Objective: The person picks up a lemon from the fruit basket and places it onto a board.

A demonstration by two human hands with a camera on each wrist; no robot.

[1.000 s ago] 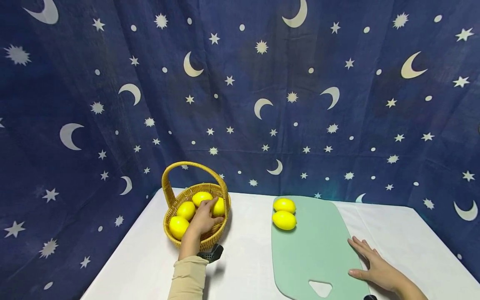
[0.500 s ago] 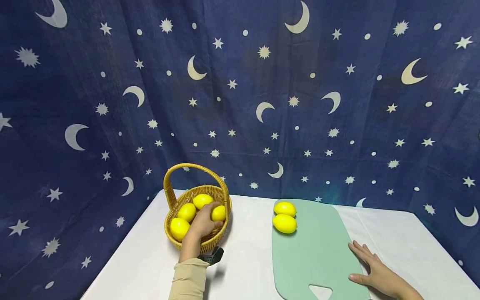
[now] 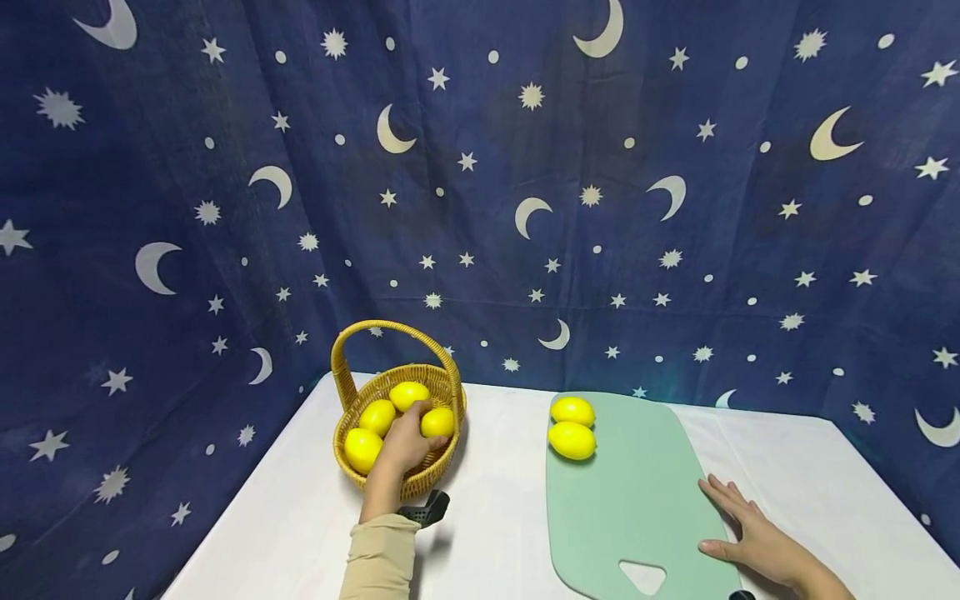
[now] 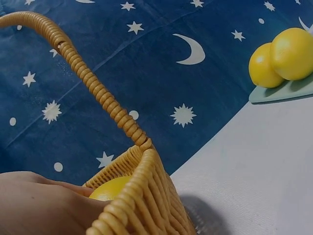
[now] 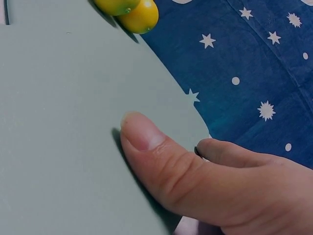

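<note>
- Head view: woven wicker basket [image 3: 397, 433] with an arched hoop handle, standing on the left part of a white cloth-covered table [image 3: 495, 508], near the table's far-left corner and close to the starry blue backdrop [image 3: 480, 183].
- Inside it, smooth oval yellow lemons: one at the front left [image 3: 362, 448], one behind it [image 3: 377, 415], one at the back [image 3: 409, 394], one at the right wall [image 3: 438, 422].
- Left hand [image 3: 403, 444] reaching in over the near rim, fingers curled onto the right-hand lemon; beige sleeve [image 3: 378, 557] trailing back toward the near edge.
- Flat matte mint-green cutting board [image 3: 637, 508] with rounded corners and a triangular cut-out, lying right of centre; wide bare cloth between it and the basket.
- Two more lemons [image 3: 572, 425] touching each other on the board's far-left corner.
- Right hand [image 3: 753, 542] flat on the board's right edge, fingers straight and slightly spread, thumb pointing left.
- Left wrist view: ribbed coils of the basket rim [image 4: 139, 196] and handle up close; lemon [image 4: 113, 188] just inside, partly hidden by the left hand [image 4: 39, 205]; exact grip too cropped to tell. Board pair [image 4: 281, 55] far off at upper right.
- Right wrist view: thumb [image 5: 161, 156] pressed flat on the smooth board [image 5: 63, 122], near its curved right edge; pair of lemons [image 5: 129, 11] at the far end.
</note>
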